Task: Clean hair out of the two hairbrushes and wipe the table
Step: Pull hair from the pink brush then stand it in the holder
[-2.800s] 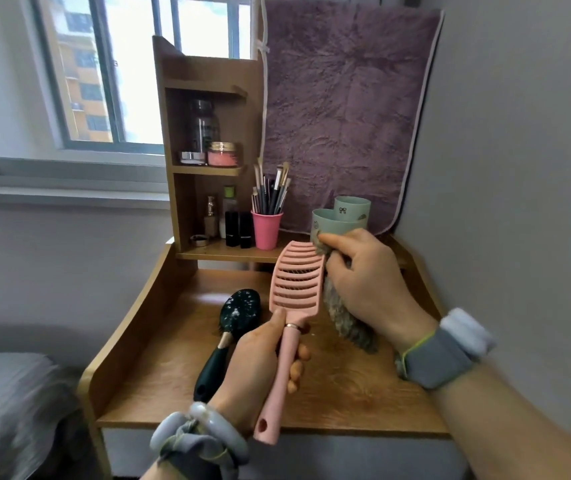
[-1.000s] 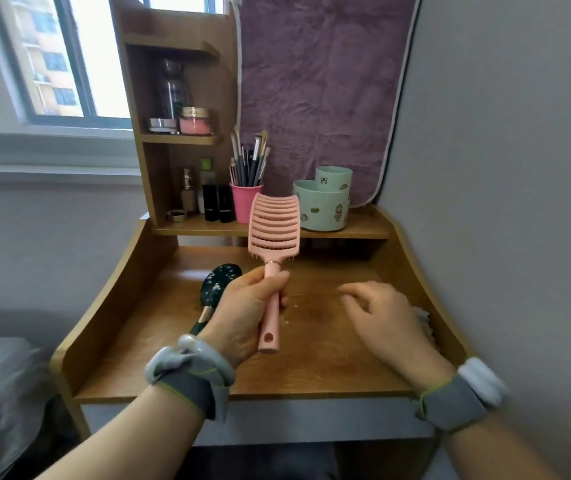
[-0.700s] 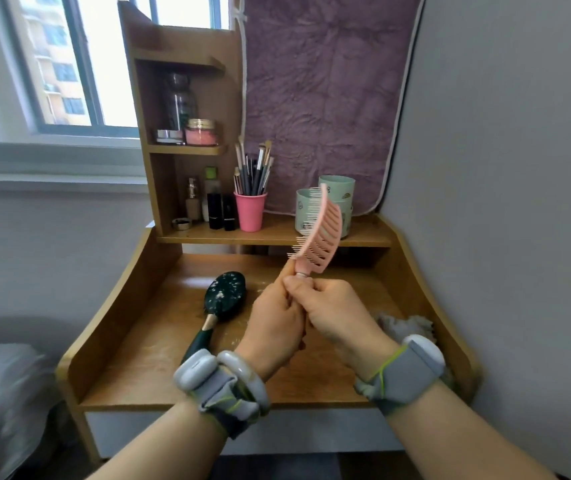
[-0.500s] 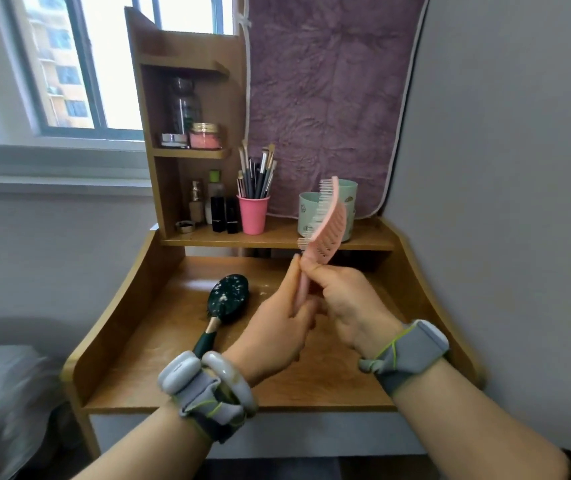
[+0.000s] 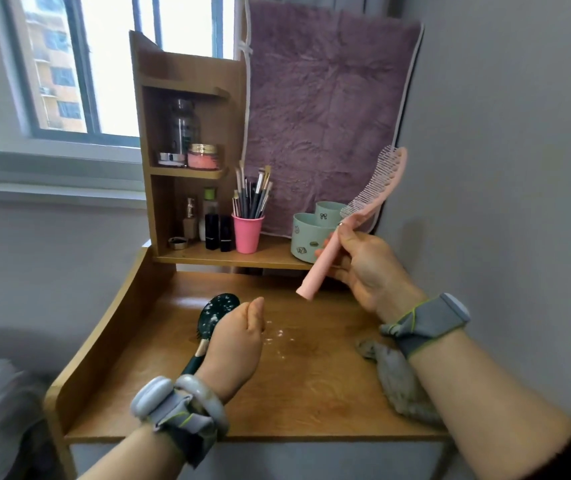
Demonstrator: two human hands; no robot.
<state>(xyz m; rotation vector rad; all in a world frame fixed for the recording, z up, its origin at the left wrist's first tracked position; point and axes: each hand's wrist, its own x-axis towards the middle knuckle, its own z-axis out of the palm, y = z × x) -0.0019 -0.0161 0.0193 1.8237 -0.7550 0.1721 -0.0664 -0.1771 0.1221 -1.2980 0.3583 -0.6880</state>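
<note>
Wooden surface (image 5: 312, 393): white flecks mid-top, unwiped.
Pink brush (image 5: 357, 216) passed from left hand to right since 0.5 s ago; probably done, dark brush next.
Right hand (image 5: 367, 265) wrapped round its handle, raised.
Left hand (image 5: 235, 344) empty, fingers curled together, over dark brush (image 5: 213, 318).
Count: 2 brushes, 1 grey cloth (image 5: 398, 382) at right.

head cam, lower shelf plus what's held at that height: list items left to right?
Small round tin → foundation bottle → green-capped bottle → dark lipstick tubes → pink cup of brushes → mint organizer → pink hairbrush, held in the right hand.
</note>
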